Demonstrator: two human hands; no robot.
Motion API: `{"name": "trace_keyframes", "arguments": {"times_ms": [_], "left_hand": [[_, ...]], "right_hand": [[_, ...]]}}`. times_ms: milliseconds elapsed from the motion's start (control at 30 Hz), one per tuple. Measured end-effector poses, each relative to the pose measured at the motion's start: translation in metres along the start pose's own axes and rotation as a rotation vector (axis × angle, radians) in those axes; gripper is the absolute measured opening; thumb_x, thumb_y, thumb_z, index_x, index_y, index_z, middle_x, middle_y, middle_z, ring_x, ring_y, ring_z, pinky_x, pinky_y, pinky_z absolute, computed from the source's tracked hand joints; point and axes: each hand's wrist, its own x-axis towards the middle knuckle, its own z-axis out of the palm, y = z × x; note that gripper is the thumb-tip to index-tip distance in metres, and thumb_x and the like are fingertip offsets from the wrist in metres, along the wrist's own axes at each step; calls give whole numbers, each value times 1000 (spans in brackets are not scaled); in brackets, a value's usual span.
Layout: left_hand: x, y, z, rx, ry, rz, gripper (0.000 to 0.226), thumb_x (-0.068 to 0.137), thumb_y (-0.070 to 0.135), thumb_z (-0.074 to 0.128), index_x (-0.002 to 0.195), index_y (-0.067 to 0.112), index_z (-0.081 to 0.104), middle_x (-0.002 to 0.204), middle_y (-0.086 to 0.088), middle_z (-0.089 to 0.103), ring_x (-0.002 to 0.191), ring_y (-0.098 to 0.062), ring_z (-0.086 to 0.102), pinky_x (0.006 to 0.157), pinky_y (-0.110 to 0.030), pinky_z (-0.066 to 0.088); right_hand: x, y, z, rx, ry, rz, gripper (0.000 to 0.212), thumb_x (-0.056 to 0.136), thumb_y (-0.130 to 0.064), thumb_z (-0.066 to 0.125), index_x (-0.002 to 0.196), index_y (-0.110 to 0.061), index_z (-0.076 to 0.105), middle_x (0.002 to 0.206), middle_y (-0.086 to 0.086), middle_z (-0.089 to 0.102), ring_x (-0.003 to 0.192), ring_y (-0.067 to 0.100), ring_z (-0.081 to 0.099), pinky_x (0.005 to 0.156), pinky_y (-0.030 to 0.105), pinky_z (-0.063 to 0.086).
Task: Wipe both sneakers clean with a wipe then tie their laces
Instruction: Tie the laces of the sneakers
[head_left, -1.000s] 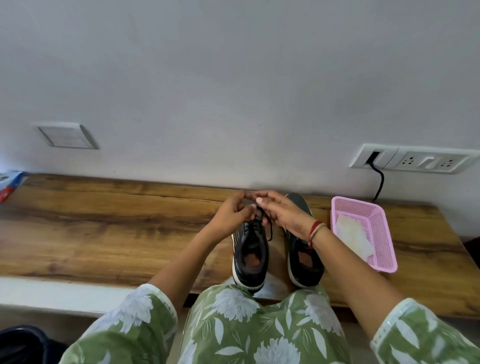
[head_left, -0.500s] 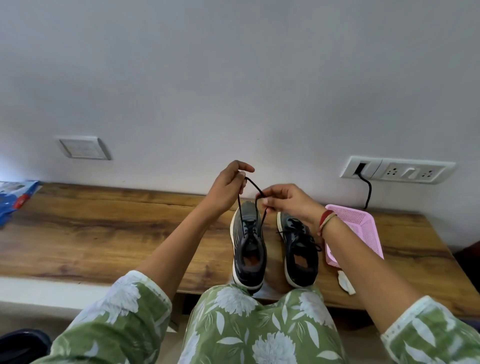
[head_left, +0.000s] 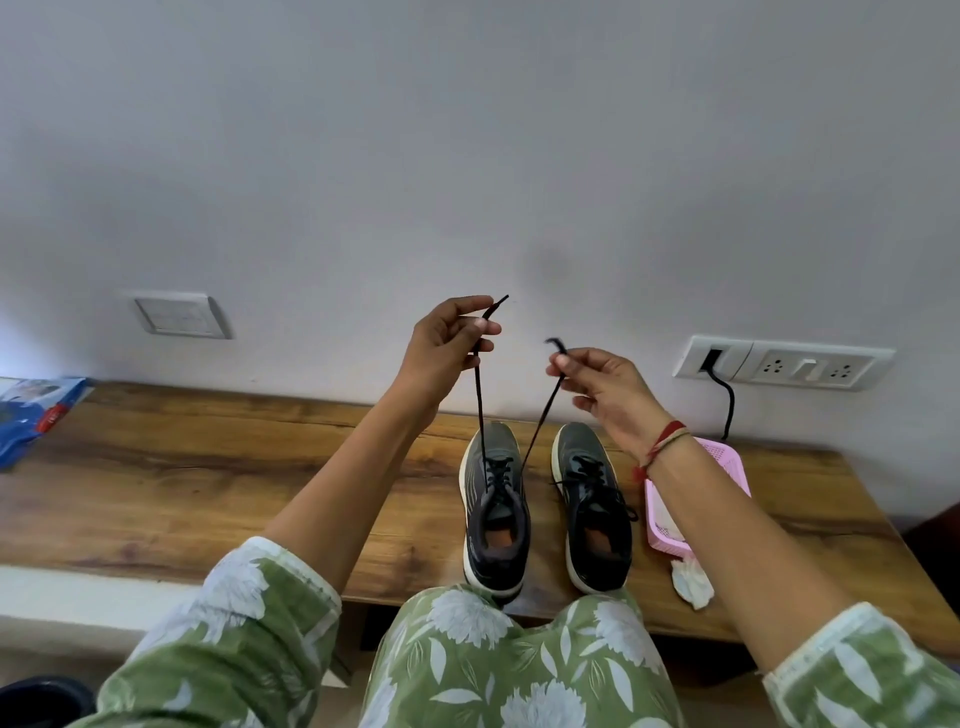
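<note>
Nearest me, a crumpled wipe (head_left: 691, 579) lies on the wooden bench (head_left: 208, 467), just beside the pink basket (head_left: 662, 532). The left sneaker (head_left: 496, 540) and right sneaker (head_left: 595, 519) stand side by side, the right one's laces loose, I think. Above, my left hand (head_left: 447, 345) and right hand (head_left: 605, 387) each pinch one end of the left sneaker's lace (head_left: 479, 410), taut.

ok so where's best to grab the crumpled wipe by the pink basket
Pinch the wipe by its bunched-up middle from above, coming in from the near edge of the table. It lies crumpled at that edge with its folds standing up, and the pink basket sits close behind it, blocking the far side.
</note>
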Motion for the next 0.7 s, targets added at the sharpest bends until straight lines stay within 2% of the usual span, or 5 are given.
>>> {"name": "trace_keyframes", "arguments": {"times_ms": [200,300,433,600,700], "left_hand": [[-4,10,14,86,-115,58,25,93,10,58,118,13,58,93,1,73,83,-8,68,68,-13,49],[-1,13,24,62,-127,63,26,90,3,62,114,10,60,91,-3,72,79,-2,67,68,-12,47],[1,14,28,71,-115,85,17,86,1,65,100,9,68,84,-1,71,75,1,67,67,-11,47],[8,10,28,264,-71,174,11,82,15,72,83,26,74,84,4,73,87,-11,67,85,-31,52],[15,12,24,324,-129,127,12,80,17,74,79,29,74,93,4,71,97,-16,63,83,-35,54]], "right_hand": [[-2,-13,11,-113,57,-214,10,90,-21,59,86,-17,67,80,-5,69,79,4,64,76,24,45],[-6,-15,24,24,45,-265,10,88,-10,59,92,-7,68,68,0,64,63,9,60,65,21,51],[-8,-15,30,93,138,-182,9,86,-10,63,93,-8,69,66,2,60,52,6,52,56,18,46],[-9,-18,33,-24,-33,-169,11,87,-6,60,82,-8,70,61,3,54,50,11,45,53,21,43],[-11,-21,30,49,-131,-117,16,89,-3,56,79,-7,68,59,0,53,52,11,41,53,22,40]]}}
